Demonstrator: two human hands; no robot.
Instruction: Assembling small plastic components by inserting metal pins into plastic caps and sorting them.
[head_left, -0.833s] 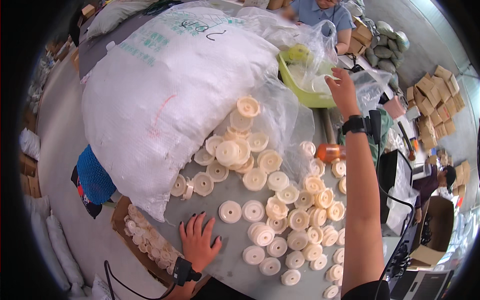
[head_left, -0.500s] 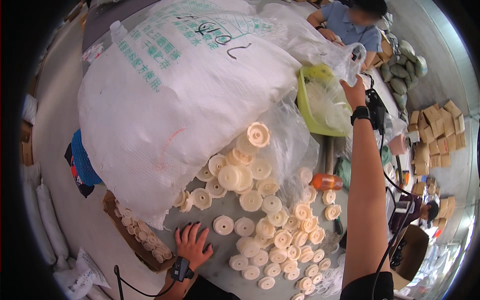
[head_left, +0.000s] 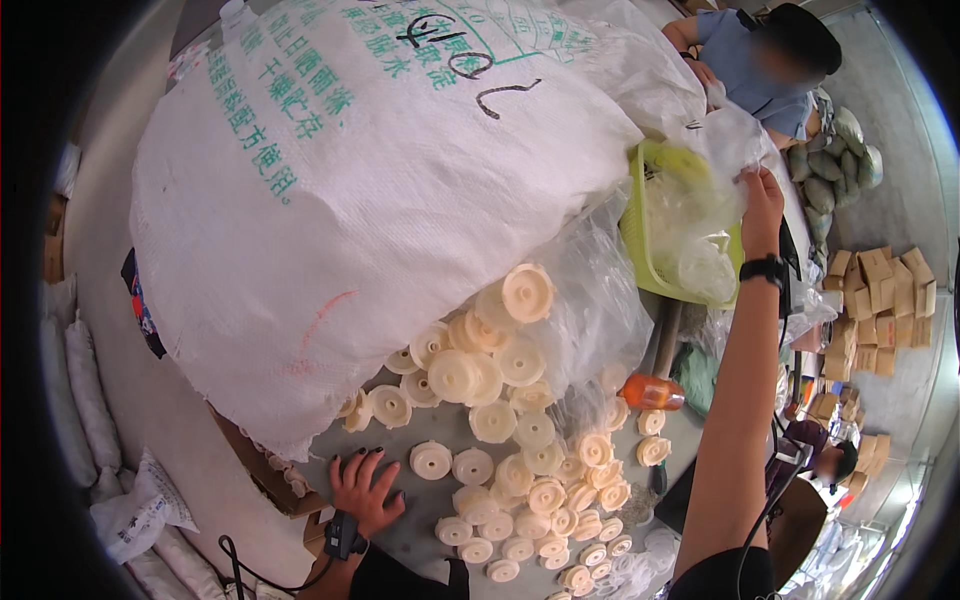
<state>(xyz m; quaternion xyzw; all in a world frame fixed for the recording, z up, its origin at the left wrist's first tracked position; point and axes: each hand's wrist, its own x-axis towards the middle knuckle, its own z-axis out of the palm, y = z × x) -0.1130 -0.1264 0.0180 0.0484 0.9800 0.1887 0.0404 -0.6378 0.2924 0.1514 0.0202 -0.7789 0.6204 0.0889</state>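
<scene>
My left hand (head_left: pixel 364 490) lies flat on the grey table with its fingers spread, holding nothing. Close to its right are cream-coloured round plastic parts (head_left: pixel 431 460), like small flanged wheels, loosely heaped over the table. My right arm reaches far out, and the fingers of my right hand (head_left: pixel 763 208) are pinched on a clear plastic bag (head_left: pixel 735 138). That bag rises over the right side of a yellow-green basket (head_left: pixel 634 232), in which more thin clear plastic (head_left: pixel 672 205) lies crumpled.
A bulging white woven sack (head_left: pixel 380 190) fills the left and middle of the table. An orange bottle (head_left: pixel 655 392) lies right of the parts. Below the sack's left edge stands a cardboard box (head_left: pixel 250 455). Across the table sits a person in blue (head_left: pixel 750 60).
The fingers of my right hand have closed on the clear bag, where they were apart before. My left hand stays flat on the table. The whole view has shifted slightly.
</scene>
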